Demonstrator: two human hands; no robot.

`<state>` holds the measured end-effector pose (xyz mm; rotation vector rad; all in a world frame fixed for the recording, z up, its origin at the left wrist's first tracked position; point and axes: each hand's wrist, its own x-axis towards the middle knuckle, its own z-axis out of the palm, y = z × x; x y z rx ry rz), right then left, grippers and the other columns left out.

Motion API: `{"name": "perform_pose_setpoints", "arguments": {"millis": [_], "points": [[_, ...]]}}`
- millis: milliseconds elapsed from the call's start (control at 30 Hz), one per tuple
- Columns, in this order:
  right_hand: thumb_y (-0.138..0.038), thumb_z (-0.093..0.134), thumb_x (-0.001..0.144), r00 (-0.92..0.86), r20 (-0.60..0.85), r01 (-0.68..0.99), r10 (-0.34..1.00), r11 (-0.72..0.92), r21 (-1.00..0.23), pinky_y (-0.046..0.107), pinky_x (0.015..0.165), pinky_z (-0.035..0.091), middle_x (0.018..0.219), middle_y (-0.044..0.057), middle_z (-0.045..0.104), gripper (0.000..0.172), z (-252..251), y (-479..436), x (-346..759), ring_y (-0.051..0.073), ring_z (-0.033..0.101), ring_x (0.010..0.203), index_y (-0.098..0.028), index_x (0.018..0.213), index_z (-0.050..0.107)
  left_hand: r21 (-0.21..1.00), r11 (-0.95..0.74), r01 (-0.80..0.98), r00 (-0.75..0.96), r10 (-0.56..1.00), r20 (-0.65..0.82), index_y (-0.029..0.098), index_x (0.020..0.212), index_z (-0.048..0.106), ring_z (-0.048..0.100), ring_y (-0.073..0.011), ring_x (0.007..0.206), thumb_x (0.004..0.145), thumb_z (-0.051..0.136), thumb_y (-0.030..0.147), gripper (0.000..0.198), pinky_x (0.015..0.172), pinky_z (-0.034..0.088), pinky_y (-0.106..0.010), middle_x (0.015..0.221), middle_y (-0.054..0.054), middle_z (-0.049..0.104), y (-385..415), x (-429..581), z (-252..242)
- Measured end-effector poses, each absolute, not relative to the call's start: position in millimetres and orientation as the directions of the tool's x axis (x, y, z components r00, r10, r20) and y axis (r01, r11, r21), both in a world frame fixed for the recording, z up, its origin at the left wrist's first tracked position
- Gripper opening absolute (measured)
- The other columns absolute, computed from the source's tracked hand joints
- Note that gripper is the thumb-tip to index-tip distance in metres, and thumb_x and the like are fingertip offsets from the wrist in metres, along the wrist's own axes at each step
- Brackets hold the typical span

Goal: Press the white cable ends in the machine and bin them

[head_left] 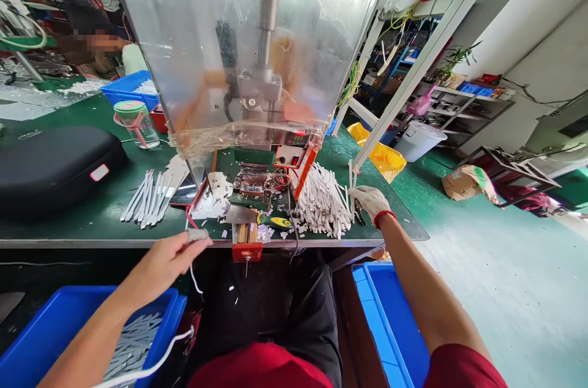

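Note:
My left hand (168, 259) hovers at the front edge of the green workbench (68, 216), fingers pinched on a small grey-white part (197, 234) with a white cord trailing down from it. My right hand (370, 201), in a white glove with a red cuff, rests beside a big heap of white strips (321, 201) and grips a few upright strips (351, 183). Between my hands sits a small press (255, 183) behind a clear plastic shield (248, 39). White scraps litter its base.
A second pile of white strips (149, 198) lies left of the press, near a black case (50, 171) and a clear cup (136, 123). Blue bins (55, 320) (390, 320) flank my legs. Another person (98, 45) sits at the back left. Shelving and a yellow bag (381, 155) stand to the right.

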<state>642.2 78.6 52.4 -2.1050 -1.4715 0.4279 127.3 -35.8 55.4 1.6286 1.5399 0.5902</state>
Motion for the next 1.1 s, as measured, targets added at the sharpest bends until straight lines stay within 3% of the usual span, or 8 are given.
{"name": "perform_pose_setpoints", "arguments": {"millis": [100,200,300,367,467,667,1100], "points": [[-0.05,0.065,0.08,0.387,0.106,0.616,0.916,-0.172,-0.769,0.026,0.053,0.04,0.061,0.002,0.059,0.035,77.7,69.2,623.8,0.014,0.051,0.055,-0.017,0.086,0.073,0.878,0.089,0.471,0.406,0.861,-0.306,0.017,0.099,0.067,0.045,-0.0109,0.053,0.092,0.05,0.06,0.047,0.05,0.034,-0.021,0.059,0.006,0.048,-41.4,159.1,57.7],[-0.049,0.076,0.072,0.301,0.056,0.289,0.952,-0.035,-0.957,0.024,0.05,0.041,0.062,0.002,0.059,0.035,98.8,49.0,582.1,0.013,0.051,0.053,-0.016,0.08,0.07,0.934,0.141,0.328,0.585,0.746,-0.318,0.015,0.105,0.066,0.052,-0.0106,0.052,0.094,0.05,0.055,0.044,0.051,0.041,-0.021,0.064,0.003,0.057,-44.6,196.4,52.6],[-0.048,0.083,0.065,0.089,-0.068,0.02,0.994,-0.07,-0.997,0.022,0.043,0.037,0.058,0.002,0.06,0.039,103.9,20.1,527.4,0.012,0.05,0.048,-0.015,0.082,0.071,0.97,0.197,0.145,0.641,0.728,-0.243,0.014,0.111,0.062,0.062,-0.0129,0.058,0.092,0.053,0.057,0.048,0.053,0.047,-0.023,0.078,-0.003,0.066,-44.9,235.8,43.2],[-0.049,0.084,0.064,-0.03,-0.144,-0.063,0.989,-0.145,-0.987,0.022,0.041,0.036,0.056,0.002,0.06,0.04,98.5,2.3,495.1,0.011,0.05,0.045,-0.015,0.081,0.07,0.972,0.232,0.023,0.62,0.76,-0.196,0.013,0.104,0.06,0.067,-0.0155,0.063,0.089,0.055,0.063,0.052,0.055,0.05,-0.024,0.088,-0.009,0.07,-43.7,257.1,37.8],[-0.052,0.082,0.069,-0.14,-0.183,-0.06,0.973,-0.193,-0.979,0.021,0.041,0.035,0.053,0.002,0.06,0.04,85.4,-12.4,464.3,0.01,0.049,0.043,-0.016,0.07,0.064,0.957,0.273,-0.096,0.583,0.795,-0.169,0.013,0.09,0.059,0.07,-0.0182,0.064,0.085,0.057,0.068,0.055,0.056,0.053,-0.026,0.087,-0.012,0.072,-42.4,272.9,32.9],[-0.052,0.074,0.081,-0.149,-0.092,0.092,0.985,-0.078,-0.993,0.023,0.046,0.04,0.057,0.002,0.062,0.038,76.8,-5.4,449.6,0.012,0.052,0.048,-0.017,0.069,0.062,0.937,0.329,-0.117,0.535,0.816,-0.22,0.011,0.096,0.064,0.071,-0.0191,0.059,0.087,0.059,0.064,0.054,0.056,0.054,-0.026,0.073,-0.011,0.073,-51.2,259.8,27.8],[-0.051,0.072,0.08,-0.136,-0.104,0.195,0.985,-0.076,-0.978,0.024,0.046,0.042,0.057,0.002,0.062,0.035,78.8,0.6,427.2,0.014,0.054,0.05,-0.019,0.068,0.063,0.921,0.371,-0.114,0.457,0.843,-0.283,0.01,0.104,0.064,0.073,-0.0217,0.061,0.084,0.066,0.059,0.053,0.056,0.056,-0.028,0.07,-0.009,0.073,-62.8,245.1,22.6]]}}
